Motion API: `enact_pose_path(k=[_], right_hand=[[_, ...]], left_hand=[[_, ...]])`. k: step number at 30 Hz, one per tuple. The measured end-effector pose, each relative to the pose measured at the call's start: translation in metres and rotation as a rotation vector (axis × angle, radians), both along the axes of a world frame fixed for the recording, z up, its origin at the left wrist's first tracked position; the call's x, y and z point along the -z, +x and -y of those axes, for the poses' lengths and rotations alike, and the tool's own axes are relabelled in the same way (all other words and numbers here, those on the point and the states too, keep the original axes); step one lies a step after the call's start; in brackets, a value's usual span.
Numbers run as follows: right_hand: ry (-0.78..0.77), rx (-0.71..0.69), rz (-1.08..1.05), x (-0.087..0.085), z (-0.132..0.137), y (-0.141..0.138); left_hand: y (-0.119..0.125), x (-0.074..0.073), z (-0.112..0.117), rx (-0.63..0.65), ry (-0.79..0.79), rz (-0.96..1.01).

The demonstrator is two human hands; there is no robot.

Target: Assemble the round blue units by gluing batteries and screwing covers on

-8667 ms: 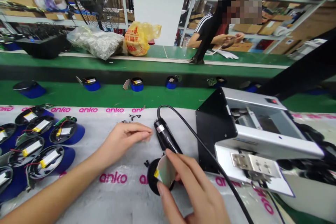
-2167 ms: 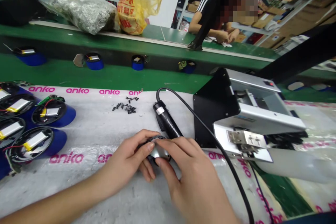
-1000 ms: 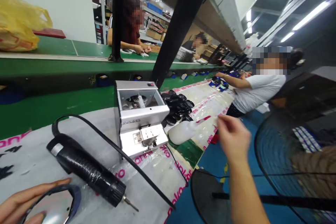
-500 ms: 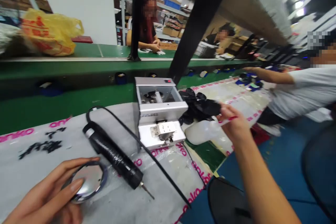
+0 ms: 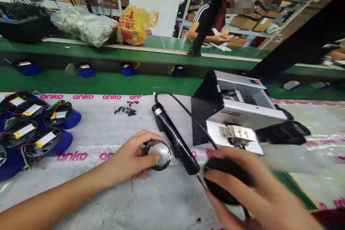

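My left hand (image 5: 140,156) is closed round a small round part with a shiny silver face (image 5: 159,155) and a dark rim, the thumb lying on the face. My right hand (image 5: 250,183), blurred by motion, grips a black round cover (image 5: 226,179) at the right. Between the two hands lies a black electric screwdriver (image 5: 176,140), its bit pointing toward me and its cord looping up behind. Past it stands a silver and black screw feeder machine (image 5: 237,104). Little black pieces (image 5: 128,109), perhaps screws, are scattered on the sheet.
Several blue housings with batteries (image 5: 58,138) stand at the left. More black parts (image 5: 285,127) lie beside the machine, near a blurred translucent bottle (image 5: 288,158). Blue units sit on the green conveyor (image 5: 107,82). A person (image 5: 210,25) works across the bench, behind a black post.
My right hand has come back from the pile of black parts with a black round cover. The view has swung left, bringing the blue housings in. My left hand still holds the silver-faced part.
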State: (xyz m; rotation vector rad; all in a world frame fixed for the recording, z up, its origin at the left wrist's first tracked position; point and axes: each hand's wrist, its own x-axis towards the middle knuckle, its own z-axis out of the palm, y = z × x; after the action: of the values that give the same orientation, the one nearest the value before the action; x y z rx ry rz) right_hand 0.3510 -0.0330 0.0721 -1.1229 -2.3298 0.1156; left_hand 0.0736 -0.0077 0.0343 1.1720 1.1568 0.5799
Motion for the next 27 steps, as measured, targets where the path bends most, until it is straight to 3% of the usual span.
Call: enact_pose_path(k=[4,8,15,27], right_hand=[[-0.02,-0.021,0.237,0.023,-0.009,-0.042],[-0.118,-0.074,0.097,0.035,-0.014,-0.059],[-0.202,-0.074,-0.274,0.044,-0.015,-0.051],[-0.153,-0.144,-0.259,0.044,-0.017,-0.054]], left_hand=[[0.001,0.002,0.003,0.013,-0.026,0.047],[0.0,0.006,0.002,0.022,-0.035,0.107],[-0.001,0.006,0.001,0.036,-0.05,0.101],[-0.002,0.006,-0.001,0.051,-0.065,0.134]])
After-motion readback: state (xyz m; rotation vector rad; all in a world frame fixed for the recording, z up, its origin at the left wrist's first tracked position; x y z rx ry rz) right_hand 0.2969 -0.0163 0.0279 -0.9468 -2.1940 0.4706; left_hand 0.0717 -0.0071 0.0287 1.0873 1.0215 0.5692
